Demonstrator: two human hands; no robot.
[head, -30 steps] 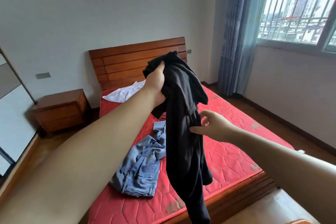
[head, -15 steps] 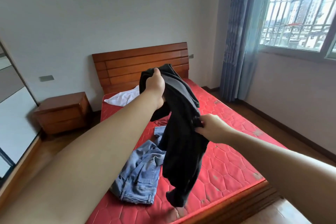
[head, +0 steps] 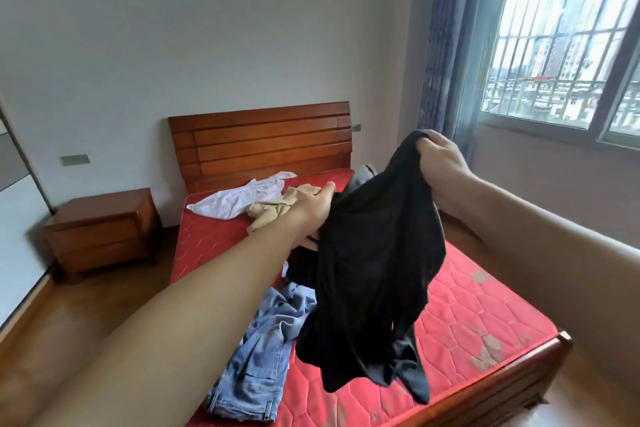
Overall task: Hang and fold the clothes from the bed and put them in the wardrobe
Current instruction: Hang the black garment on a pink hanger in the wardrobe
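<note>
Black garment (head: 374, 260) is being held up over the bed (head: 485, 319), w/ right hand (head: 441, 163) fisted on its top edge and left hand (head: 311, 208) gripping lower, fingers hidden in cloth. Step: being sorted out for hanging/folding. Next, probably: edges to be found, cloth spread flat. Jeans (head: 263, 350) are lying below left hand.

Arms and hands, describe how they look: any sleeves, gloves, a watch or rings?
Both arms are bare as far up as the frame shows, with no sleeve visible. The left hand and right hand wear no gloves. No watch, bracelet or ring shows on the visible sides of the wrists and fingers, though dark cloth hides part of the fingers.
</note>
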